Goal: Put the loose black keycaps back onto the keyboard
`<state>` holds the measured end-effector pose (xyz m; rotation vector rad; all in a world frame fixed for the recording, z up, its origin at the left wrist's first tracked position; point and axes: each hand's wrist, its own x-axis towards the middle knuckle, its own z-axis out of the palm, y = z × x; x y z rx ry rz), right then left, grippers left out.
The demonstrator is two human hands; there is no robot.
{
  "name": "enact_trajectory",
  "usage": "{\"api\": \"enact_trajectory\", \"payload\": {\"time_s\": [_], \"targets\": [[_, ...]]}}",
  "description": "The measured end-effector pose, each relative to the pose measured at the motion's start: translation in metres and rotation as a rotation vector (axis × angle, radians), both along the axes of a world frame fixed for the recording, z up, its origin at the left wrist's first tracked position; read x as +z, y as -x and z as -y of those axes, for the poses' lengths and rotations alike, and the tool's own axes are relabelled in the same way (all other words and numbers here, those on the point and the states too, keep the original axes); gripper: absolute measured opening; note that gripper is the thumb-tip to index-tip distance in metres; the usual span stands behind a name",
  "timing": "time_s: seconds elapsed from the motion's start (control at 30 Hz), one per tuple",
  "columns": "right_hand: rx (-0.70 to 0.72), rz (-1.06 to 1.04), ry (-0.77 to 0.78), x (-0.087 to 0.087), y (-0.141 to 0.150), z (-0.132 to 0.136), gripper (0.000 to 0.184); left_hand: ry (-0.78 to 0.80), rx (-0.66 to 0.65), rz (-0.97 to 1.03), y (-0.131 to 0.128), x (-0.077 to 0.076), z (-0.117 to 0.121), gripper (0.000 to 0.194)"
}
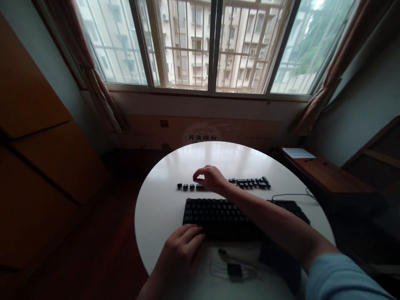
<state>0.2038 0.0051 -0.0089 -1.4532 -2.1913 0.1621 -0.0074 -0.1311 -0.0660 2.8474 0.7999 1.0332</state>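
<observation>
A black keyboard [215, 211] lies on the round white table. Its front left corner is under the fingertips of my left hand [186, 243], whose fingers stretch out and rest there; the thumb is mostly hidden. Beyond the keyboard, my right hand [211, 177] reaches across, thumb and forefinger pinched on a small dark keycap at the fingertips. Loose black keycaps [185, 186] stand in a row below that hand, and a larger group of keycaps [250, 182] lies to its right. The right wrist and forearm cover part of the row and of the keyboard.
Near the table's front edge lie a wire keycap puller [215, 270], a blurred brush [223, 253] and a small dark square piece [234, 270]. A cable [290, 194] runs off to the right. A wooden side table [325, 168] holds paper [298, 153]. Windows rise behind.
</observation>
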Motion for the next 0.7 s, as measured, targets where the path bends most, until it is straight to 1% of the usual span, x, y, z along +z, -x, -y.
{"api": "enact_trajectory", "payload": {"time_s": [0.07, 0.13, 0.2, 0.27, 0.33, 0.43, 0.5, 0.7], "targets": [[0.076, -0.099, -0.054, -0.002, -0.01, 0.034, 0.012, 0.015, -0.004, 0.013, 0.0, 0.001, 0.0, 0.027], [0.154, -0.155, -0.049, -0.008, -0.018, 0.07, 0.01, 0.019, -0.014, 0.029, 0.0, 0.002, 0.0, 0.026], [0.196, -0.165, -0.018, -0.019, -0.023, 0.101, 0.011, 0.006, -0.008, 0.059, 0.001, 0.002, 0.0, 0.025], [0.216, -0.167, -0.008, -0.032, -0.024, 0.121, 0.011, -0.019, 0.014, 0.096, 0.002, 0.002, 0.001, 0.025], [0.233, -0.171, -0.02, -0.044, -0.02, 0.129, 0.011, -0.028, 0.044, 0.122, 0.003, 0.002, 0.002, 0.024], [0.219, -0.167, -0.047, -0.054, -0.014, 0.129, 0.01, -0.012, 0.077, 0.136, 0.004, 0.004, 0.004, 0.021], [0.198, -0.145, -0.055, -0.056, -0.011, 0.127, 0.009, -0.003, 0.097, 0.139, 0.004, 0.006, 0.005, 0.02], [0.183, -0.047, -0.081, -0.051, -0.006, 0.131, 0.008, -0.005, 0.131, 0.124, 0.003, 0.006, 0.003, 0.021]]}}
